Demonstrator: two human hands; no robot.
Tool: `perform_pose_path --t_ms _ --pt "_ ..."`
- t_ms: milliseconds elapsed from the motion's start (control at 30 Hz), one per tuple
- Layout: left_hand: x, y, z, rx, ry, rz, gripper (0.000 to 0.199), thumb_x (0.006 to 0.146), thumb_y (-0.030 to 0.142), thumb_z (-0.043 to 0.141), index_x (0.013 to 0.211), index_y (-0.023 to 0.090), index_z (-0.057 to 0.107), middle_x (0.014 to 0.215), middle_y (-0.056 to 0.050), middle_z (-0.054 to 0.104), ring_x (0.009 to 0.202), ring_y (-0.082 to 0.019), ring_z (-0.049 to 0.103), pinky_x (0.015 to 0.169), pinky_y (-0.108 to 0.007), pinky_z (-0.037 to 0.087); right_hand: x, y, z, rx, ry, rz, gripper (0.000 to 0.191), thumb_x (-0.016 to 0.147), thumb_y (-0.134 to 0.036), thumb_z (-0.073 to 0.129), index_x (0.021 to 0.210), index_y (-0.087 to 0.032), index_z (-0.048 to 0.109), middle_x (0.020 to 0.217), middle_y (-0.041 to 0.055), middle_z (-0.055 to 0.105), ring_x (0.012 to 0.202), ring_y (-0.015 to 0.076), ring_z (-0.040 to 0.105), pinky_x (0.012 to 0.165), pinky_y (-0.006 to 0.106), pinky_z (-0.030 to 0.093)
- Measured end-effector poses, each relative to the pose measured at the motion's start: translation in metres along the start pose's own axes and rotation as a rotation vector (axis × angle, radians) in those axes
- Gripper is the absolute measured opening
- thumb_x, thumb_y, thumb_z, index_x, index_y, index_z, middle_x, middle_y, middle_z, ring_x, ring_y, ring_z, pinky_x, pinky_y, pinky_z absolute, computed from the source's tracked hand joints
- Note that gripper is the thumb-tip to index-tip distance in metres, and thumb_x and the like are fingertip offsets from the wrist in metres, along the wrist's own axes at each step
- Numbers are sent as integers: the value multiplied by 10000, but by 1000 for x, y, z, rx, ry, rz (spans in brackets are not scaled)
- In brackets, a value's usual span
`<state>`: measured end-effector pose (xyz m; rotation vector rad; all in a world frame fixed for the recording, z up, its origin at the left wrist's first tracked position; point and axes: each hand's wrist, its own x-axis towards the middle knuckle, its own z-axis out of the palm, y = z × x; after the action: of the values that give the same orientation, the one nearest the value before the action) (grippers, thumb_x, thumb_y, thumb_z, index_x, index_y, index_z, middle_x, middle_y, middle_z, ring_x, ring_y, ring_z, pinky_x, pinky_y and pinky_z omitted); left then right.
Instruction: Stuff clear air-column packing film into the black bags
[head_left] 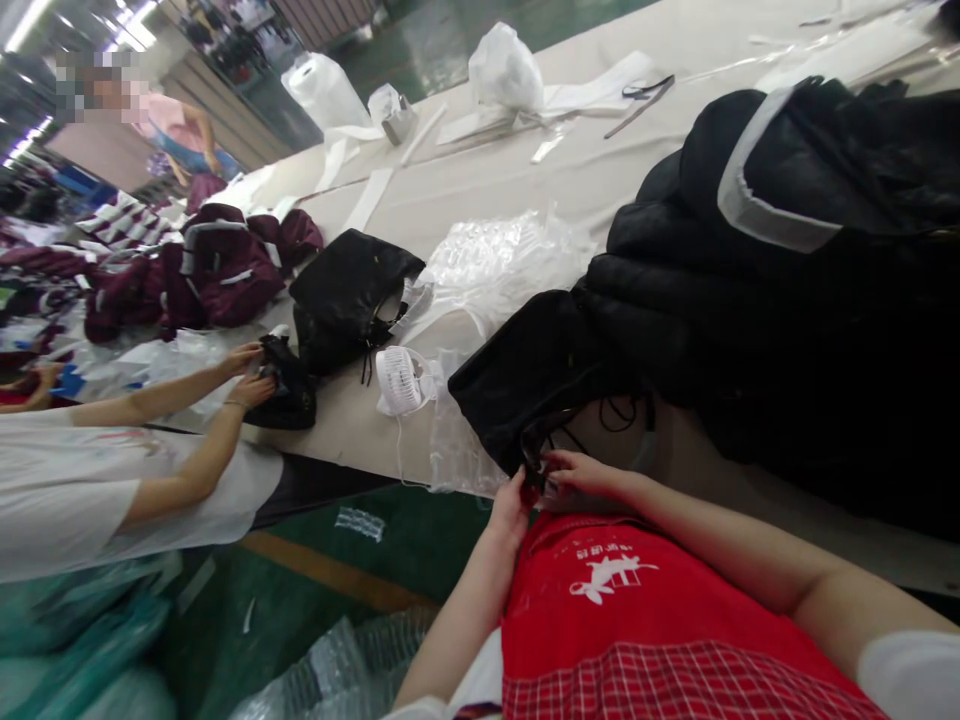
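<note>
A black bag (525, 375) lies at the near edge of the table, its strap end toward my red apron. My left hand (513, 506) is closed around a dark strap (532, 450) of this bag. From the other side, my right hand (576, 470) pinches at the same strap, fingers bent close to the left ones. Black cords (619, 412) loop out beside the bag. Just right of it rises a large heap of black bags (697, 300). What exactly lies between my fingertips is too small to make out.
A small white fan (400, 380) stands left of the bag, near clear plastic packaging (495, 255). Another black bag (349, 295) lies farther left. There, a co-worker's hands (255, 375) handle a black item. Maroon bags (225, 265) are piled beyond. Plastic sheets (345, 660) lie on the floor.
</note>
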<state>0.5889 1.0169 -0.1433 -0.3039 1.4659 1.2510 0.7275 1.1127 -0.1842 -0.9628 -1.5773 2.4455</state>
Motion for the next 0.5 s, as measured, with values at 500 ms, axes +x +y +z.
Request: perform_pose_path --t_ms 500 --pt "-5 31 1 107 -168 -11 406 801 528 618 844 124 639 597 -49 648 540 -155 601 486 -234 437 -43 -28 -86 -583 952 13 272 831 -265 536 1056 -122 588 1072 156 645 1016 261 596 934 382 438"
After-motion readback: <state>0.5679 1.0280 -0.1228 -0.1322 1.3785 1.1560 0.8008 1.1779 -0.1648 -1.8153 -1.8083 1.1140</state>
